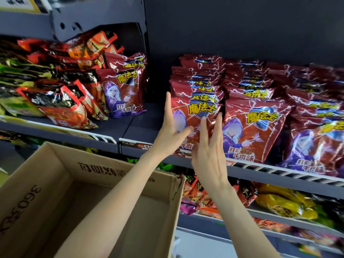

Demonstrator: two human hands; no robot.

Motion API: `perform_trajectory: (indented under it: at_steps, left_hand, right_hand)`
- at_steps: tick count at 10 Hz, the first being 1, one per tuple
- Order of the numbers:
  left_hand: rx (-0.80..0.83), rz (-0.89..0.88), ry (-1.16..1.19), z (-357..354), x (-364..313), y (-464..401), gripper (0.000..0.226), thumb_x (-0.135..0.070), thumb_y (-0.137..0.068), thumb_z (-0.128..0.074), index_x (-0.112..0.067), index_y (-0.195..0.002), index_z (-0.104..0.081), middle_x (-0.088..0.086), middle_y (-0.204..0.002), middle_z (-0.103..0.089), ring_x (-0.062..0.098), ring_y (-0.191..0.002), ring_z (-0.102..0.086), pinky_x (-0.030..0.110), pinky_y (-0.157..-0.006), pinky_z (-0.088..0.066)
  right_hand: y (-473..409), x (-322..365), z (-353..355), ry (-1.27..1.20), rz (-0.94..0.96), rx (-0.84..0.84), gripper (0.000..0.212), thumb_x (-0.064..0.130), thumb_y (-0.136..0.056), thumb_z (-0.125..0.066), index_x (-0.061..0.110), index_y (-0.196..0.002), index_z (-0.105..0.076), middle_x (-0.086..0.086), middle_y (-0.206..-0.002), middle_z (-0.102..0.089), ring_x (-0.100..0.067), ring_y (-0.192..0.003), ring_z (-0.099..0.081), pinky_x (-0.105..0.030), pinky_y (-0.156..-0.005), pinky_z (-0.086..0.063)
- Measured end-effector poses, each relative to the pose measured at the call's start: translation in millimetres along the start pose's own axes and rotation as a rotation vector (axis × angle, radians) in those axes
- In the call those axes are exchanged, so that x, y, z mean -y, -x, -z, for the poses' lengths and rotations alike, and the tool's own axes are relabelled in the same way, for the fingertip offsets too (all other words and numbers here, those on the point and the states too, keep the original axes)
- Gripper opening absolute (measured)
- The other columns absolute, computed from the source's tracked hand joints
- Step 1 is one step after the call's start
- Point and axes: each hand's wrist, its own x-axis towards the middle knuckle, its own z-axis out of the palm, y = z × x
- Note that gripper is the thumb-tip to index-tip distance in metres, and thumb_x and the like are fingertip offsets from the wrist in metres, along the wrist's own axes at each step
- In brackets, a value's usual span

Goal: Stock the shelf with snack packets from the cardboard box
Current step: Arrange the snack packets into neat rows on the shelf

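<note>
The cardboard box (89, 192) looks empty as far as its inside shows, so stocking seems nearly done. Red snack packets (251, 101) fill the shelf (279, 173) in rows. Both hands are spread, fingers straight: the left hand (170, 131) and right hand (209, 151) press the front packet (197, 116), likely straightening the row.

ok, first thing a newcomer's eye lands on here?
Both hands, left hand and right hand, fingers straight, against the front dark red snack packet at the left end of packed rows on the middle shelf. Lower left, the cardboard box stands open, no packets visible inside.
</note>
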Motion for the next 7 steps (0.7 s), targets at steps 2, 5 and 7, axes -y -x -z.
perform_trajectory:
  at_steps: [2, 5, 7]
  left_hand:
    - [-0.093, 0.022, -0.058, 7.9, -4.4, 2.4, 0.103, -0.008, -0.085, -0.069, -0.033, -0.148, 0.009, -0.009, -0.158, 0.001, 0.011, -0.144, -0.017, 0.033, -0.115, -0.026]
    - [-0.012, 0.066, -0.107, 15.6, -7.9, 2.3, 0.095, -0.015, -0.089, -0.063, -0.027, -0.149, 0.009, -0.035, -0.136, -0.020, -0.032, -0.107, -0.033, -0.004, -0.092, -0.028]
    - [-0.227, -0.165, -0.344, 56.5, -11.8, 4.3, 0.044, -0.026, -0.094, -0.053, -0.024, -0.137, -0.043, -0.010, -0.135, -0.051, 0.002, -0.125, -0.045, 0.032, -0.106, -0.039]
  right_hand:
    - [0.5, -5.2, 7.8, -0.016, 0.046, -0.019, 0.056, 0.003, -0.086, -0.057, 0.004, -0.139, -0.041, -0.019, -0.151, -0.029, -0.036, -0.138, -0.030, -0.041, -0.106, -0.035]
    - [-13.3, -8.5, 25.0, 0.013, 0.162, -0.081, 0.040, 0.009, -0.089, -0.054, 0.006, -0.129, -0.055, -0.013, -0.135, -0.050, -0.028, -0.124, -0.039, -0.037, -0.100, -0.036]
    - [-37.1, -1.8, 30.3, -0.098, 0.388, -0.050, 0.031, 0.007, -0.088, -0.052, 0.006, -0.117, -0.063, -0.006, -0.113, -0.063, -0.026, -0.106, -0.055, -0.039, -0.087, -0.047]
